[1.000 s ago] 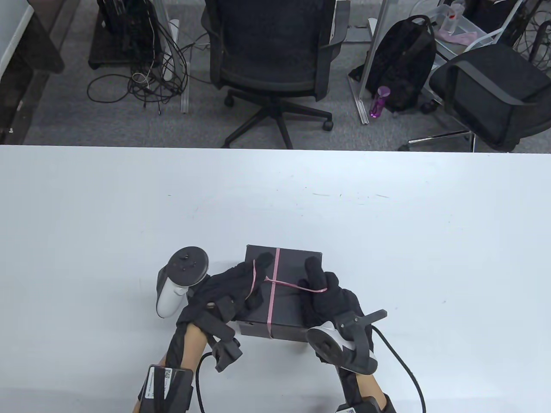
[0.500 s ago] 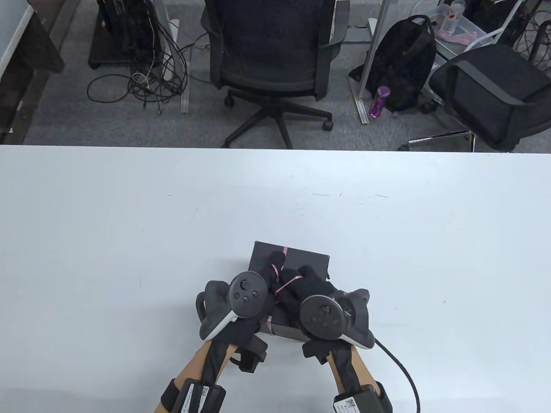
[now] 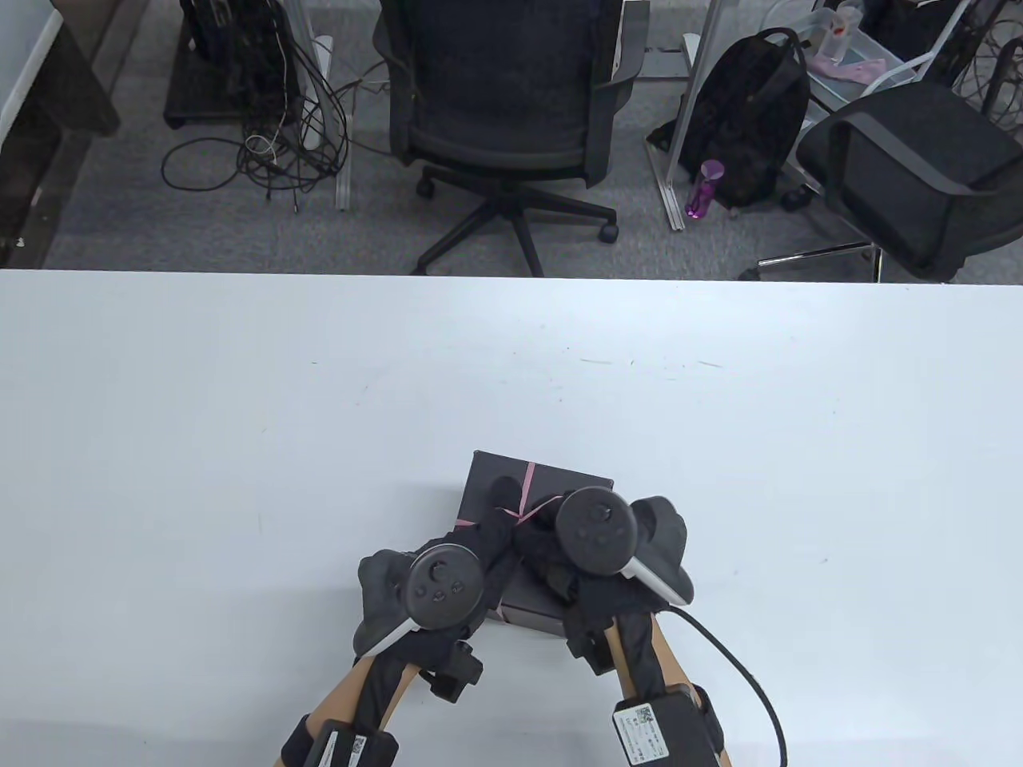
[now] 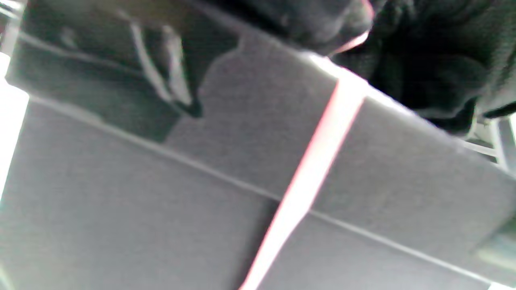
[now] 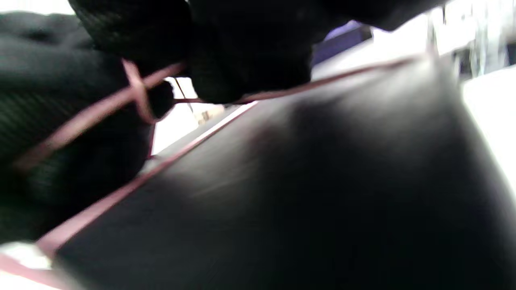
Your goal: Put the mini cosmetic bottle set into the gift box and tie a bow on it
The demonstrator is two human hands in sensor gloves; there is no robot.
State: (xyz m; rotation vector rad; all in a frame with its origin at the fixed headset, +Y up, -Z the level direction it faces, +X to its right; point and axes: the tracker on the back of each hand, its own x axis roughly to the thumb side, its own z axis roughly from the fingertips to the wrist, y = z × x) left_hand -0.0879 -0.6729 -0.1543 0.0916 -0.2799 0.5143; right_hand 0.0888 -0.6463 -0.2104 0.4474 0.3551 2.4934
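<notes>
A black gift box [image 3: 489, 479] with its lid on lies near the table's front edge, a thin pink ribbon [image 3: 527, 482] running over its top. Both gloved hands sit over the lid. My left hand [image 3: 499, 515] reaches in from the left and my right hand [image 3: 543, 519] from the right; their fingers meet at the ribbon's crossing and each holds a strand. In the right wrist view the pink ribbon [image 5: 133, 90] crosses between the black fingers above the dark lid [image 5: 322, 181]. The left wrist view shows the box's side [image 4: 225, 161] with the ribbon [image 4: 310, 173] down it. The bottles are hidden.
The white table [image 3: 240, 399] stretches wide around the box. Beyond its far edge stand two black office chairs [image 3: 511, 104], a black backpack [image 3: 751, 120], a purple bottle [image 3: 703, 188] and tangled cables [image 3: 272, 144] on the floor.
Both hands drew in from the box's sides and met over the lid's middle. The ribbon ends that stretched out left and right are now gathered between the fingers. The box turned slightly.
</notes>
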